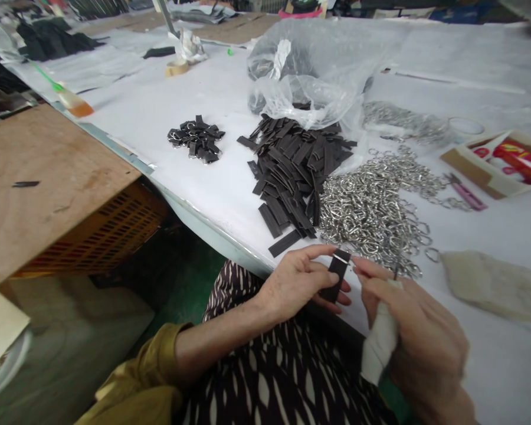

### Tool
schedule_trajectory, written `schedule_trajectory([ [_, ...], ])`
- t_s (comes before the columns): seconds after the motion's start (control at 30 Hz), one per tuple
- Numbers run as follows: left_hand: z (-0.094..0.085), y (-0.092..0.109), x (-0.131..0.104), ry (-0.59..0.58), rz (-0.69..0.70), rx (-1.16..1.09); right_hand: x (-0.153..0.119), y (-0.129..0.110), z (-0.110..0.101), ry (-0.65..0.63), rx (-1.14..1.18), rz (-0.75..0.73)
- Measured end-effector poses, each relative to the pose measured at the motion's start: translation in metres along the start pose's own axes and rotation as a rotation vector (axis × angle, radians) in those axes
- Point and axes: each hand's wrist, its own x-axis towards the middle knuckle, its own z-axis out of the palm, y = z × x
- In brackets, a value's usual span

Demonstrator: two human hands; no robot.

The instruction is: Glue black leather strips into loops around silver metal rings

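Left-hand fingers (319, 280) are clenched on a flat, dark-brown strip (338, 270) bearing a silver metal piece (341, 258); a white-wrapped, thin-tipped tool (381, 345) is grasped by right-hand fingers (375, 270).

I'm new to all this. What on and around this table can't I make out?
All in the head view:
Black strip: partly covered by the thumb of the left hand.
Pale-handled tool: handle partly hidden by the right hand.
Plastic bag: cloudy folds obscure what lies deeper inside.
Orange crate: the wooden tabletop covers it, hiding any contents.
Red packet: print too blurred to read; its box is cut off by the right edge.
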Motion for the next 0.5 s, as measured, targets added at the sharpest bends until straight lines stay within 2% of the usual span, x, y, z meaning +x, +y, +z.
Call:
schedule_trajectory([
  [0.13,-0.002,0.0,0.0,0.002,0.039,-0.071,-0.004,0.0,0.002,-0.047,0.136,0.073],
  [0.2,-0.002,0.0,-0.001,-0.002,0.046,-0.07,-0.004,0.0,0.004,-0.032,0.177,0.095],
  [0.33,-0.001,0.001,-0.002,-0.005,0.038,-0.103,0.0,-0.002,0.007,0.047,0.148,0.166],
  [0.5,-0.003,-0.001,-0.001,0.019,0.065,-0.111,0.005,-0.001,0.011,0.03,0.169,0.157],
])
